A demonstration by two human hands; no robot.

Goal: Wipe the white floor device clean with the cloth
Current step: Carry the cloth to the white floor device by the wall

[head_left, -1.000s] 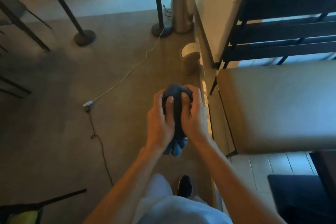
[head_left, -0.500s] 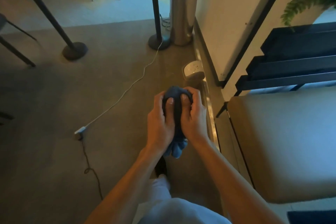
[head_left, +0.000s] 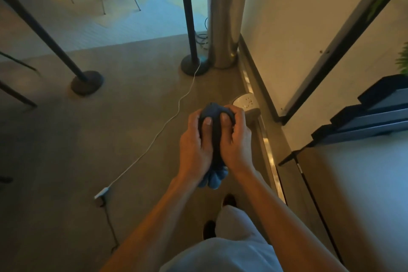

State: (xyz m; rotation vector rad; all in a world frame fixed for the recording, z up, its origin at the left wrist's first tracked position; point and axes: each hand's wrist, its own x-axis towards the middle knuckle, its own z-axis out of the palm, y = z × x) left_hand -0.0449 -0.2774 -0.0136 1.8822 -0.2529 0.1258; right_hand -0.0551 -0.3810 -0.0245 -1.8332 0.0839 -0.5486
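Note:
A bunched dark blue cloth (head_left: 215, 139) is held in front of me at waist height. My left hand (head_left: 195, 146) grips its left side and my right hand (head_left: 235, 141) grips its right side, both thumbs pressing on top. Its loose end hangs below my palms. The white floor device (head_left: 246, 101), a small round unit with a speckled top, stands on the floor by the wall, just beyond my right hand, which hides its near edge.
A white cable (head_left: 167, 126) runs across the brown floor to a plug (head_left: 102, 192). Two black barrier posts (head_left: 87, 81) (head_left: 192, 66) and a tall steel planter (head_left: 225, 28) stand ahead. A metal floor strip (head_left: 268, 157) follows the wall; a padded bench (head_left: 357, 194) is at right.
I have walked forward: the device, posts and planter are nearer and the bench has slid to the right. Both hands keep the same grip on the cloth.

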